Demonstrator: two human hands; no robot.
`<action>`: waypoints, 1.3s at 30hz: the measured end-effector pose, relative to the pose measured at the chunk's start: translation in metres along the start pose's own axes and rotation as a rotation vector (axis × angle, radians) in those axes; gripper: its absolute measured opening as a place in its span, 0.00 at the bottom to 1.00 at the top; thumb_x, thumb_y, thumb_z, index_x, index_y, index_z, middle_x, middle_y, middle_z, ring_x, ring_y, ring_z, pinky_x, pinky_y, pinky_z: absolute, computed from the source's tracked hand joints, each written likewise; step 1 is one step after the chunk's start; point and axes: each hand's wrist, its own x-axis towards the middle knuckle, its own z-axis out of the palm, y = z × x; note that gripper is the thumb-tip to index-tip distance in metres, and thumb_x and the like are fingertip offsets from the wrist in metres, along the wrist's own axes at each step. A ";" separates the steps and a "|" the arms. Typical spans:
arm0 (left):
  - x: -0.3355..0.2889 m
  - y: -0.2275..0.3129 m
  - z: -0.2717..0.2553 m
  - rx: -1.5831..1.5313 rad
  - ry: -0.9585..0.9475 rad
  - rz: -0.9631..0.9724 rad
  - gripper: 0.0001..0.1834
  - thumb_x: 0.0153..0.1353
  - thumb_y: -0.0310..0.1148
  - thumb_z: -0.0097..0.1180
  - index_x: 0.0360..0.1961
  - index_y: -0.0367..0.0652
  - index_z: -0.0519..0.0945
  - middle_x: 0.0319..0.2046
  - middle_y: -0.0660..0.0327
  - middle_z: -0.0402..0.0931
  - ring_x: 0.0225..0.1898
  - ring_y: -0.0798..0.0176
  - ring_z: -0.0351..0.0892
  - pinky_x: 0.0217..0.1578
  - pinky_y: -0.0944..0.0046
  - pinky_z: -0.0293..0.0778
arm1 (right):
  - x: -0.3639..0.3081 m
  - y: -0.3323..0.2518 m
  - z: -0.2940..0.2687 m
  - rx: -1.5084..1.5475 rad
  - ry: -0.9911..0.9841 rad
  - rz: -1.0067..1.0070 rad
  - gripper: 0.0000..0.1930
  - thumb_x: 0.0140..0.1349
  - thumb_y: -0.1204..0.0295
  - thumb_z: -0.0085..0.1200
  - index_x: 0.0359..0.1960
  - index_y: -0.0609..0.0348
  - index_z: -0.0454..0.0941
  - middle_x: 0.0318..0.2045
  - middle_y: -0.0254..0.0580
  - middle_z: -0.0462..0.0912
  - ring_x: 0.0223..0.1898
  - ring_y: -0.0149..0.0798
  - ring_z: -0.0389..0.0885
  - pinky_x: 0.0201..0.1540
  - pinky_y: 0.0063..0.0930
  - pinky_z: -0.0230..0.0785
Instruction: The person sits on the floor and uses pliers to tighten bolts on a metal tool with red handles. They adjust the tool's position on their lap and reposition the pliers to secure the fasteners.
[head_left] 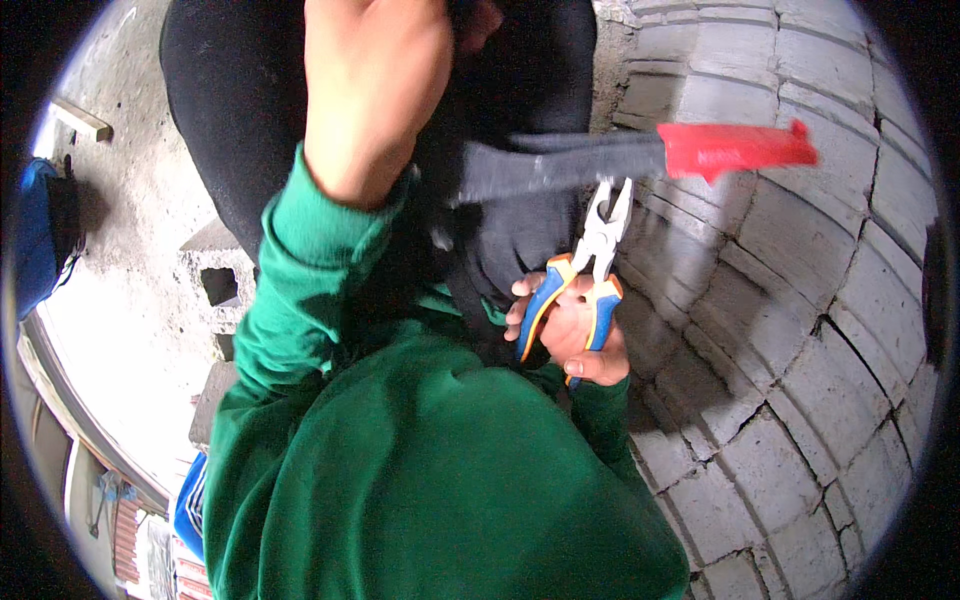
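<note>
Pliers ctr-right of my view, jaws apart, R hand clamped on them. Blurred black bar w/ red end just past the tips; L hand up top, mostly cropped, can't tell its grip.

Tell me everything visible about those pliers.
The pliers have a silvery, metal-looking head and blue-and-orange, seemingly rubbery handles. Jaws and handles are spread apart, tips pointing away from the wearer and slightly right. The right hand holds them by the handles, right of centre; whether the tips touch the blurred red-ended object is unclear.
</note>
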 end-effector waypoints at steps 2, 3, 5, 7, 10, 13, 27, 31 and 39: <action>0.004 0.027 0.000 -0.035 0.052 0.054 0.13 0.72 0.36 0.45 0.39 0.36 0.75 0.21 0.63 0.71 0.20 0.72 0.68 0.21 0.74 0.67 | 0.015 -0.011 0.011 -0.083 -0.071 0.028 0.46 0.43 0.75 0.63 0.68 0.51 0.57 0.64 0.64 0.59 0.58 0.57 0.71 0.60 0.51 0.66; 0.009 0.020 0.006 0.009 0.012 0.160 0.12 0.71 0.34 0.47 0.41 0.34 0.76 0.24 0.61 0.73 0.24 0.70 0.70 0.25 0.73 0.69 | 0.017 -0.012 0.012 -0.089 -0.036 0.029 0.46 0.43 0.75 0.63 0.68 0.51 0.57 0.64 0.64 0.59 0.59 0.57 0.70 0.60 0.51 0.66; 0.015 0.006 0.017 0.204 0.055 0.550 0.10 0.69 0.29 0.50 0.44 0.32 0.76 0.30 0.56 0.76 0.30 0.67 0.73 0.33 0.70 0.72 | 0.021 -0.011 0.013 -0.101 0.025 0.038 0.46 0.42 0.75 0.63 0.68 0.53 0.57 0.64 0.64 0.59 0.60 0.57 0.69 0.61 0.51 0.65; 0.019 -0.004 0.017 0.388 0.153 0.941 0.11 0.67 0.28 0.51 0.46 0.32 0.75 0.37 0.52 0.76 0.36 0.63 0.75 0.40 0.68 0.73 | 0.025 -0.008 0.015 -0.101 0.005 0.046 0.45 0.43 0.74 0.62 0.68 0.57 0.58 0.64 0.63 0.60 0.61 0.57 0.68 0.63 0.51 0.62; 0.029 -0.023 -0.026 0.189 -0.129 0.704 0.15 0.64 0.29 0.49 0.49 0.34 0.76 0.48 0.47 0.75 0.45 0.57 0.77 0.50 0.63 0.72 | 0.026 -0.006 0.021 -0.152 -0.021 0.104 0.43 0.45 0.73 0.62 0.67 0.63 0.57 0.67 0.61 0.58 0.63 0.55 0.66 0.65 0.50 0.59; 0.003 -0.011 -0.090 0.607 -0.461 0.879 0.20 0.60 0.31 0.45 0.48 0.27 0.77 0.54 0.42 0.73 0.57 0.50 0.73 0.60 0.57 0.65 | 0.025 -0.007 0.028 -0.163 0.035 0.144 0.44 0.46 0.72 0.62 0.67 0.64 0.57 0.67 0.61 0.59 0.64 0.54 0.65 0.65 0.49 0.58; -0.036 -0.012 -0.074 1.095 -0.443 0.963 0.47 0.35 0.30 0.70 0.63 0.45 0.69 0.57 0.44 0.68 0.48 0.52 0.77 0.53 0.57 0.73 | 0.028 -0.009 0.041 -0.375 -0.007 0.178 0.46 0.42 0.68 0.64 0.66 0.61 0.56 0.65 0.65 0.59 0.60 0.53 0.69 0.60 0.47 0.64; -0.046 -0.022 -0.070 0.881 -0.483 0.734 0.38 0.40 0.22 0.68 0.58 0.39 0.72 0.52 0.52 0.78 0.50 0.50 0.82 0.51 0.61 0.76 | 0.025 -0.010 0.048 -0.344 0.034 0.216 0.44 0.42 0.73 0.58 0.66 0.64 0.57 0.65 0.55 0.62 0.61 0.45 0.68 0.62 0.40 0.62; -0.040 -0.028 -0.060 0.523 -0.616 0.503 0.41 0.44 0.26 0.65 0.63 0.35 0.65 0.54 0.51 0.75 0.55 0.60 0.74 0.58 0.62 0.68 | 0.028 -0.018 0.046 -0.310 0.076 0.296 0.44 0.38 0.77 0.49 0.67 0.63 0.57 0.62 0.46 0.66 0.60 0.40 0.69 0.62 0.36 0.62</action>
